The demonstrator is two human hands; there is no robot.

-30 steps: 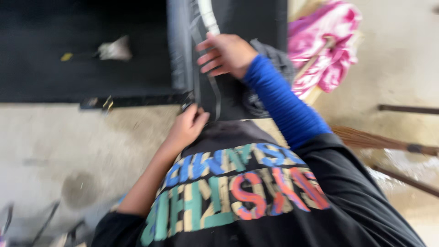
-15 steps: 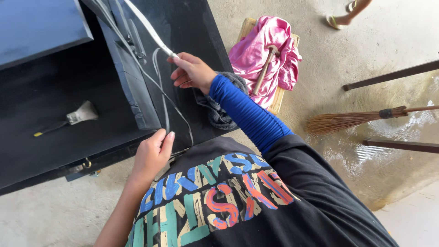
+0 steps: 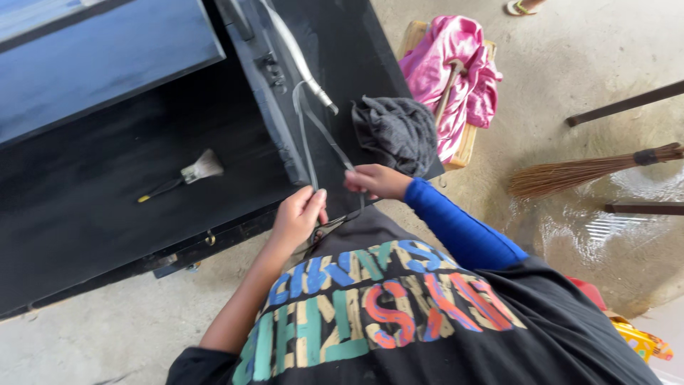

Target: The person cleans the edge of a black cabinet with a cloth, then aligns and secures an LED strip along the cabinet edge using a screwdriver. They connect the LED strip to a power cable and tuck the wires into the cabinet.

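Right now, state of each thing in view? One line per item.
left hand: gripping the thin strap
right hand: pinching the same strap
thin strap: looped, pulled taut between the hands
brush: lying flat on the black panel
grey cloth: bunched up on the panel
pink cloth: crumpled on a wooden stool
broom: lying on wet floor

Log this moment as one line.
left hand: holds clear strap | right hand: pinches strap | nearby: grey cloth, brush
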